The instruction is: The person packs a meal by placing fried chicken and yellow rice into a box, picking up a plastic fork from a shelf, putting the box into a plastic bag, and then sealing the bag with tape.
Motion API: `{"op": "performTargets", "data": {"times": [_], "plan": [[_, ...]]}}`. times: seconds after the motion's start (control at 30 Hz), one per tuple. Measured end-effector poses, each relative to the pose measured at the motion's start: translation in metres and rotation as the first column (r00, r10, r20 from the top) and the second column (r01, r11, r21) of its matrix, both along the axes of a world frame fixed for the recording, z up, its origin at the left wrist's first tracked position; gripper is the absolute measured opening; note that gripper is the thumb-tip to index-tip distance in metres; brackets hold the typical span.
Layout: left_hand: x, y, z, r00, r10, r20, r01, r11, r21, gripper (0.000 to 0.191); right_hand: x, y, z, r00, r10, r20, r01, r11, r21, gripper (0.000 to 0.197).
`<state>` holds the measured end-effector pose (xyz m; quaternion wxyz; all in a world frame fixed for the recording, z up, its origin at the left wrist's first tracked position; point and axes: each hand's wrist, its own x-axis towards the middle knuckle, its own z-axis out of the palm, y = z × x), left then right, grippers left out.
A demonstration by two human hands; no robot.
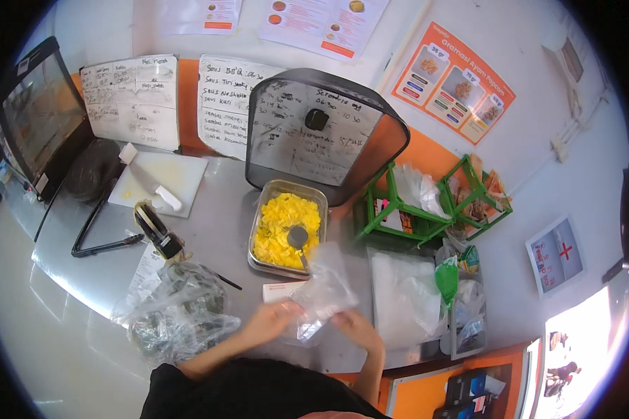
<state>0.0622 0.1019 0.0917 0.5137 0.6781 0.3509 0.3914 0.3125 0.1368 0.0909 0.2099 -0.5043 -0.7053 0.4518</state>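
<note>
Both my left hand [275,322] and my right hand [357,329] grip a clear plastic bag [331,293], one at each side of it, low in front of me. Just beyond the bag stands a rectangular clear container [253,250] filled with yellow scrambled egg [288,220]. A spoon or scoop with a round grey part [297,237] rests in the egg, its lower end partly behind the bag. A white box or card with red print [279,291] lies under the bag, beside my left hand.
Crumpled plastic bags [183,309] lie at left, near black tongs [105,249] and a white cutting board [188,173] with a knife [160,194]. Green baskets [403,209] and a stack of clear bags [401,293] are at right. A dark-rimmed clear cover [404,131] stands behind the container.
</note>
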Motion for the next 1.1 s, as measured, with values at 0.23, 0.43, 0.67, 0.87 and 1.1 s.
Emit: {"op": "performTargets", "data": {"times": [0.23,0.43,0.67,0.87,1.1], "plan": [[0.037,-0.01,0.063,0.768,-0.64,-0.031,0.627,0.761,-0.165,0.026,-0.067,-0.022,0.011,0.902,0.407,-0.145,-0.429,0.884,-0.188,0.04],[-0.009,-0.019,0.025,0.702,-0.621,0.349,0.695,0.703,-0.149,0.034,-0.001,0.001,0.041,0.918,0.105,-0.383,-0.136,0.989,-0.053,0.043],[-0.102,-0.025,0.072,0.938,-0.141,0.316,0.276,0.855,-0.438,0.034,-0.029,0.023,0.017,0.918,-0.029,-0.396,0.055,0.997,0.054,0.047],[-0.113,-0.041,0.086,0.818,0.453,-0.355,-0.495,0.868,-0.032,0.033,-0.074,-0.004,0.044,0.742,0.609,-0.279,-0.605,0.788,0.114,0.051],[-0.105,-0.023,0.049,0.445,0.895,0.029,-0.89,0.438,0.128,0.025,-0.095,-0.006,0.054,0.969,0.2,0.147,-0.189,0.978,-0.084,0.05]]}}
